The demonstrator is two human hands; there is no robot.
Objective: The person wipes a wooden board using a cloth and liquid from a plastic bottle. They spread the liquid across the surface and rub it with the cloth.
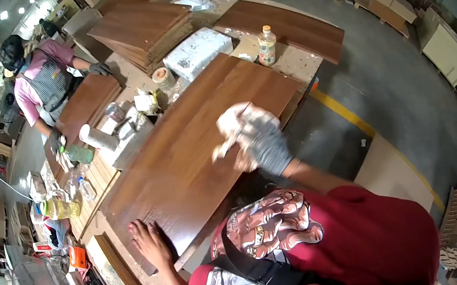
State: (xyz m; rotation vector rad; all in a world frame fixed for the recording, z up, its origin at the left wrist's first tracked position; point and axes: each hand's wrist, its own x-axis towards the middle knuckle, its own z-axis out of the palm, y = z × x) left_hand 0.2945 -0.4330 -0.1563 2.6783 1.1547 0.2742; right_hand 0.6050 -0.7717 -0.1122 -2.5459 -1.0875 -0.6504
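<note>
Grips bunched cloth (237, 119) in gloved right hand (268, 145) over brown board (186, 143), likely as pad; lays open left hand (152, 244) on board's left end, likely bracing.

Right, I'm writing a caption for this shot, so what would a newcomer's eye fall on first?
Probably the long, glossy brown panel slanting across the middle, with the gloved right hand holding a pale cloth at its near edge and the bare left hand flat on its left end. Next, likely the red shirt across the bottom, then the co-worker in a striped apron at upper left.
</note>
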